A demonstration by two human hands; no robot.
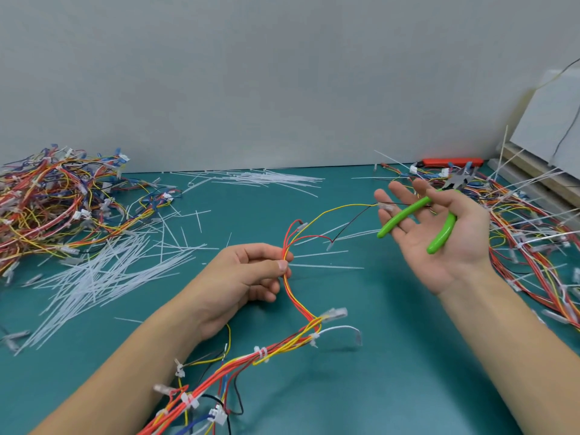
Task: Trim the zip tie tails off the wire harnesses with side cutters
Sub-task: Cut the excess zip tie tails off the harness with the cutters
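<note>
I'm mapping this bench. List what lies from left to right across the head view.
Pile of wire harnesses → loose cut zip tie tails → left hand pinching the harness → right hand with the green side cutters across its palm → untrimmed harnesses → tilted white board.

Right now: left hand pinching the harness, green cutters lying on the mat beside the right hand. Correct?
Not quite. The cutters aren't on the mat; the head view shows them lying in the right hand, across its upturned palm and loosely bent fingers. The left hand does pinch the harness.
</note>
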